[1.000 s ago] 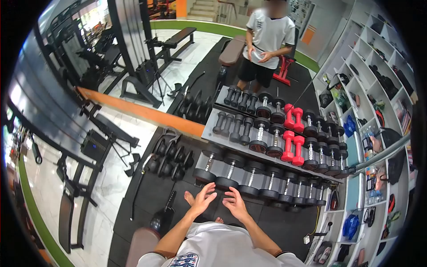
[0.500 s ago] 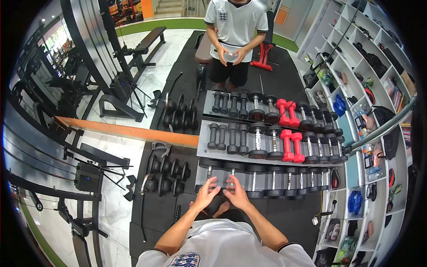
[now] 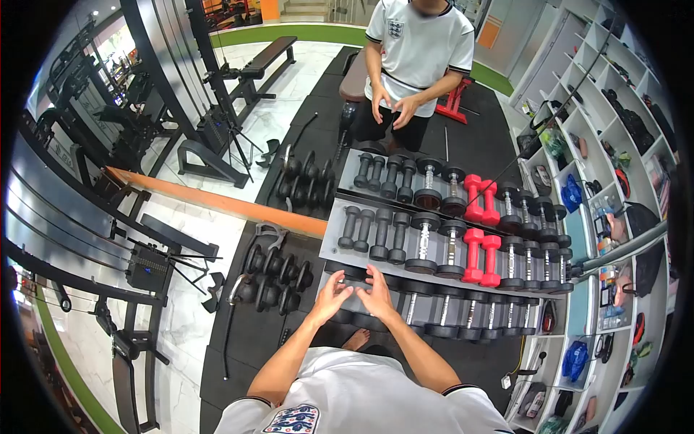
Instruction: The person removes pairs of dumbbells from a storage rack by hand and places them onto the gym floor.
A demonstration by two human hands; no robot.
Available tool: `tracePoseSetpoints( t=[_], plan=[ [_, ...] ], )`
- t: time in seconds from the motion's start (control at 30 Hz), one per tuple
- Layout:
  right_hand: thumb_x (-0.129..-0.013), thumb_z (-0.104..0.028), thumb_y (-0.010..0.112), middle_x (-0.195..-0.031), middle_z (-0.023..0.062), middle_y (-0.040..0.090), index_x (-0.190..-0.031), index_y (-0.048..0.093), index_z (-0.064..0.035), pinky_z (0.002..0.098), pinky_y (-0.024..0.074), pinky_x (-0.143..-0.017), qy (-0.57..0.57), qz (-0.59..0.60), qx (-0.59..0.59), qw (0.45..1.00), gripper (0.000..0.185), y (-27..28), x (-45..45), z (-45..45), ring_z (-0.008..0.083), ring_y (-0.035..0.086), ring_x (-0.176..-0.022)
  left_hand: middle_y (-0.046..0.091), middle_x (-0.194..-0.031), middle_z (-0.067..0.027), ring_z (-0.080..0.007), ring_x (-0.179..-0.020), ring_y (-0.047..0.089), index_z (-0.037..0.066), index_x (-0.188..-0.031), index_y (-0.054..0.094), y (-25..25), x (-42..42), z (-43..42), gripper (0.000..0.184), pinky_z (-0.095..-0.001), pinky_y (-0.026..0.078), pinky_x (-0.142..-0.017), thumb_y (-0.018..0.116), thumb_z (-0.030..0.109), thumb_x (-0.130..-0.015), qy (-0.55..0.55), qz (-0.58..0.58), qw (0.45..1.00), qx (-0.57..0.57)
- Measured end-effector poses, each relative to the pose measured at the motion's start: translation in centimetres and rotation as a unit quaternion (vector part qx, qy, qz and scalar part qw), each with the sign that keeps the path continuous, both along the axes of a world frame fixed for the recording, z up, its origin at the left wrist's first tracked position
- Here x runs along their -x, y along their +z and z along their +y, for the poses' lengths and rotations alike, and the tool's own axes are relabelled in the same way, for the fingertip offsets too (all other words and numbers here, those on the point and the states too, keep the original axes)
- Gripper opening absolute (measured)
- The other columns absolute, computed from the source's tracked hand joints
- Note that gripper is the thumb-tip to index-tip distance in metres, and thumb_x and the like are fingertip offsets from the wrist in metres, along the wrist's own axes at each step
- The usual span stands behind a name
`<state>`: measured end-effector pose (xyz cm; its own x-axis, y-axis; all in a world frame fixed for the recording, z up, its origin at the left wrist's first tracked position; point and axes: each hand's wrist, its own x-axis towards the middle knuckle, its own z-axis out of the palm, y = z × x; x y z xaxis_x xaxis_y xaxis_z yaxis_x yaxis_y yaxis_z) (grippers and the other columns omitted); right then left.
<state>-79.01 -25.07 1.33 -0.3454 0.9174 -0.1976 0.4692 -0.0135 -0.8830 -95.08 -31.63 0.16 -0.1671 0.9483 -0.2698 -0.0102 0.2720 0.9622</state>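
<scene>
My left hand and my right hand are held up in front of my body, palms towards each other with a small gap between. Fingers on both are apart and slightly curled, with nothing in them. Beyond them stands a dumbbell rack. Its upper tier carries small dark grey dumbbells, chrome-handled black dumbbells and a pair of red dumbbells. Black dumbbells line the lower tier, and my hands cover part of its left end.
Several black weights with round ends and a long bar lie on the black mat at left. Cable machines stand farther left. White cubby shelves run along the right. A mirror behind the rack reflects a person.
The view has shifted, and the rack now appears lower and larger. One foot has moved out of sight. My hands stay raised and empty, slightly higher in view.
</scene>
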Motion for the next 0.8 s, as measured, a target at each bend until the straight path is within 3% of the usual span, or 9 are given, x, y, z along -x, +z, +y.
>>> tracePoseSetpoints(
  t=[0.13,0.23,0.27,0.4,0.5,0.57,0.67,0.73,0.8],
  plan=[
    [-0.078,-0.010,0.069,-0.135,0.0223,0.048,-0.143,0.036,-0.0067,0.0437,0.0442,-0.103,-0.008,-0.017,-0.030,0.999,0.073,-2.6,0.6,4.0,0.0370,0.054,-0.120,0.049,-0.141,-0.0231,-0.0305,-0.122,0.056,0.002,-0.144,0.038,-1.4,0.0,2.0,0.069,-0.0390,0.047,-0.099,0.070,0.030,-0.090,-0.019,0.043,0.999,0.016],
    [-0.077,-0.009,0.070,-0.132,0.0216,0.050,-0.144,0.036,-0.0072,0.0423,0.0464,-0.099,0.053,-0.088,-0.126,0.987,0.075,-5.0,1.1,7.7,0.0356,0.053,-0.119,0.048,-0.142,-0.0239,-0.0319,-0.122,0.055,0.002,-0.146,0.035,-2.5,0.7,4.5,0.074,-0.0404,0.046,-0.100,0.070,0.033,-0.088,-0.051,0.084,0.994,0.042],
    [-0.076,-0.008,0.071,-0.133,0.0236,0.049,-0.143,0.037,-0.0066,0.0441,0.0420,-0.105,0.069,-0.099,-0.085,0.989,0.075,-5.1,1.3,8.8,0.0396,0.050,-0.123,0.047,-0.142,-0.0244,-0.0330,-0.123,0.054,0.003,-0.147,0.034,-3.0,1.2,5.5,0.077,-0.0416,0.045,-0.101,0.071,0.036,-0.087,-0.066,0.090,0.992,0.054],
    [-0.081,-0.010,0.066,-0.135,0.0256,0.049,-0.145,0.033,-0.0042,0.0477,0.0412,-0.106,0.066,-0.157,-0.120,0.978,0.072,-7.5,3.7,12.0,0.0428,0.048,-0.125,0.048,-0.139,-0.0262,-0.0389,-0.125,0.052,0.005,-0.146,0.035,-3.7,3.1,9.5,0.077,-0.0440,0.042,-0.104,0.071,0.032,-0.084,-0.107,0.166,0.980,0.037],
    [-0.087,-0.014,0.061,-0.134,0.0264,0.050,-0.148,0.026,0.0005,0.0483,0.0417,-0.105,0.033,-0.215,-0.078,0.973,0.072,-9.6,5.9,13.9,0.0442,0.050,-0.122,0.047,-0.138,-0.0272,-0.0427,-0.126,0.049,0.007,-0.146,0.036,-6.2,4.5,12.4,0.074,-0.0459,0.040,-0.106,0.070,0.028,-0.083,-0.126,0.238,0.963,0.001],
    [-0.092,-0.024,0.056,-0.129,0.0259,0.054,-0.151,0.017,0.0040,0.0479,0.0450,-0.100,0.042,-0.294,-0.054,0.954,0.075,-11.2,6.9,14.7,0.0424,0.054,-0.117,0.047,-0.138,-0.0274,-0.0444,-0.126,0.047,0.009,-0.146,0.036,-6.6,5.2,14.2,0.073,-0.0470,0.039,-0.107,0.069,0.027,-0.083,-0.136,0.254,0.958,0.010],
    [-0.095,-0.035,0.053,-0.120,0.0242,0.059,-0.152,0.014,0.0055,0.0449,0.0494,-0.092,0.043,-0.403,-0.038,0.914,0.080,-10.1,8.7,14.8,0.0362,0.059,-0.112,0.047,-0.136,-0.0307,-0.0455,-0.124,0.049,0.003,-0.147,0.033,-9.6,5.7,17.1,0.072,-0.0479,0.040,-0.106,0.063,0.026,-0.086,-0.138,0.284,0.948,0.029],
    [-0.095,-0.034,0.053,-0.117,0.0238,0.059,-0.150,0.017,0.0105,0.0464,0.0502,-0.090,0.056,-0.434,-0.063,0.897,0.079,-10.5,8.9,14.9,0.0362,0.060,-0.109,0.053,-0.127,-0.0343,-0.0473,-0.116,0.054,-0.003,-0.147,0.030,-10.5,5.6,19.4,0.071,-0.0501,0.043,-0.102,0.058,0.026,-0.088,-0.136,0.282,0.947,0.069],
    [-0.093,-0.029,0.053,-0.115,0.0244,0.058,-0.147,0.019,0.0158,0.0471,0.0511,-0.088,0.056,-0.431,-0.089,0.896,0.078,-9.8,9.2,14.9,0.0377,0.061,-0.105,0.059,-0.118,-0.0339,-0.0480,-0.112,0.057,-0.004,-0.141,0.037,-10.7,5.4,20.7,0.064,-0.0514,0.044,-0.099,0.058,0.028,-0.090,-0.117,0.281,0.949,0.078]
  ],
)
